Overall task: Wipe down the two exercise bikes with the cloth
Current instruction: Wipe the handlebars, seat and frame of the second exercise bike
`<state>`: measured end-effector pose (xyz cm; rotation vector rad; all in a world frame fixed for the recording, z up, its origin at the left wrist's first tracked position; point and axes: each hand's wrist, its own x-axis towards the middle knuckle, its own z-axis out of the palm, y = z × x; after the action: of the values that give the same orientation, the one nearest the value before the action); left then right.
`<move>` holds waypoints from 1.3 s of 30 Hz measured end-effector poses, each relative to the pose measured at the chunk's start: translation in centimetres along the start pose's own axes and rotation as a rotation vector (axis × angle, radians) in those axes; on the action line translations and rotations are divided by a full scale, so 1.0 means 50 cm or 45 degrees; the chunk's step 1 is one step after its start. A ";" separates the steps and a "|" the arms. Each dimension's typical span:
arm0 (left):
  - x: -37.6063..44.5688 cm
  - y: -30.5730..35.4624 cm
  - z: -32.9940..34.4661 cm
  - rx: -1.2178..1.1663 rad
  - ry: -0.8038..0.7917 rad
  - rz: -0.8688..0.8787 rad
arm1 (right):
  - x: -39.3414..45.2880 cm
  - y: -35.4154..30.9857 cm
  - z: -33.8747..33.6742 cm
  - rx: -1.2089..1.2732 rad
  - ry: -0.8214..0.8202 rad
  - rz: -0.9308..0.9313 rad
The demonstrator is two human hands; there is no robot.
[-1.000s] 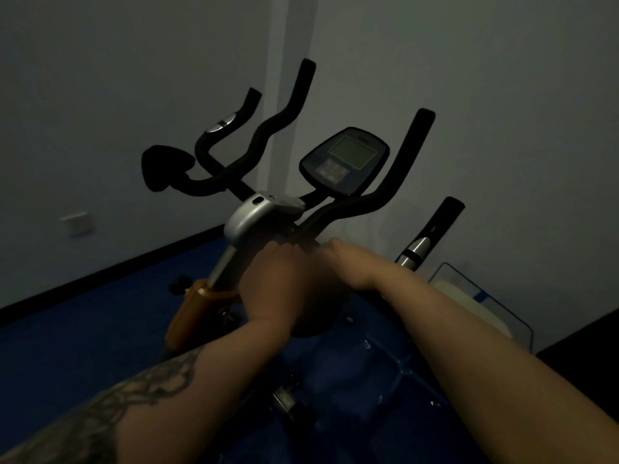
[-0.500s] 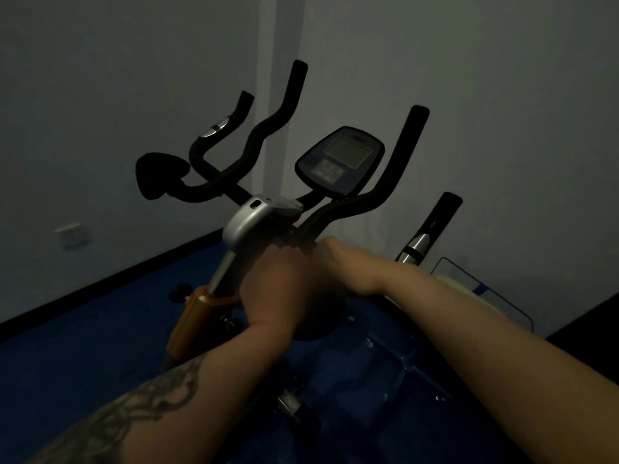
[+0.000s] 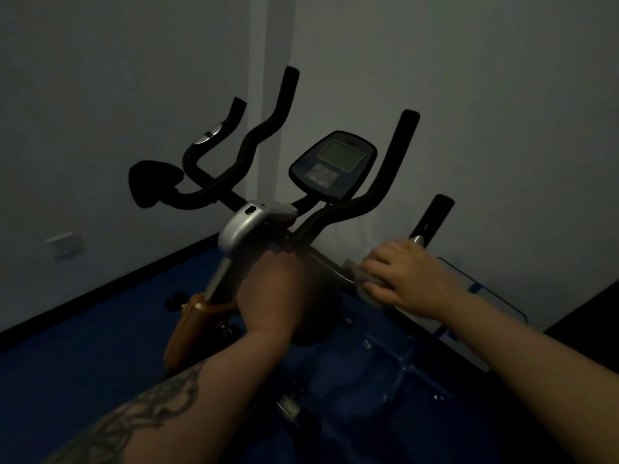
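An exercise bike with black handlebars [image 3: 385, 182], a console [image 3: 331, 164] and a silver stem cover [image 3: 239, 227] stands in a dim room corner. My right hand [image 3: 405, 276] grips a grey cloth [image 3: 360, 279] wrapped on the right handlebar, just below its silver sensor [image 3: 417, 239]. My left hand [image 3: 271, 289] is curled on the bar junction below the silver cover; what its fingers hold is hidden. An orange frame part [image 3: 191, 324] shows lower left. A second bike is not clearly in view.
Grey walls meet behind the bike, with a wall socket [image 3: 63, 244] at left. Blue floor [image 3: 83, 356] lies all around. A white and blue framed object [image 3: 469, 303] stands on the right near the wall.
My right hand has slid from the bar's centre, beside my left hand, out to the right along the handlebar with the cloth. My left hand has stayed in place.
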<state>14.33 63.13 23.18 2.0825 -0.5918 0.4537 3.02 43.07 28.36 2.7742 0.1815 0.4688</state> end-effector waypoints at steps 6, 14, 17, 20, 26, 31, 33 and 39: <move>-0.001 0.005 -0.002 0.010 -0.017 -0.043 | -0.026 -0.064 0.006 0.252 0.374 1.150; -0.001 0.012 -0.007 -0.016 -0.081 -0.092 | 0.092 -0.066 0.002 0.873 0.738 1.929; -0.003 0.011 -0.008 -0.016 -0.072 -0.083 | 0.106 -0.098 0.009 0.967 0.906 1.993; -0.003 0.011 -0.007 -0.038 -0.059 -0.067 | 0.086 -0.135 0.018 1.054 0.893 1.903; -0.003 0.010 -0.006 -0.011 -0.059 -0.061 | 0.099 0.028 -0.012 1.013 0.913 1.886; -0.002 0.007 -0.005 -0.018 -0.063 -0.064 | 0.091 0.009 0.007 0.840 0.746 1.694; -0.002 0.007 -0.005 -0.021 -0.058 -0.058 | 0.097 0.058 -0.014 0.762 0.748 1.635; -0.002 0.008 -0.006 -0.035 -0.052 -0.062 | 0.081 0.084 -0.006 0.327 0.476 1.159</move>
<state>14.01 63.23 23.56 2.0796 -0.5670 0.3737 7.03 39.92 31.22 2.8355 -1.0438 1.2407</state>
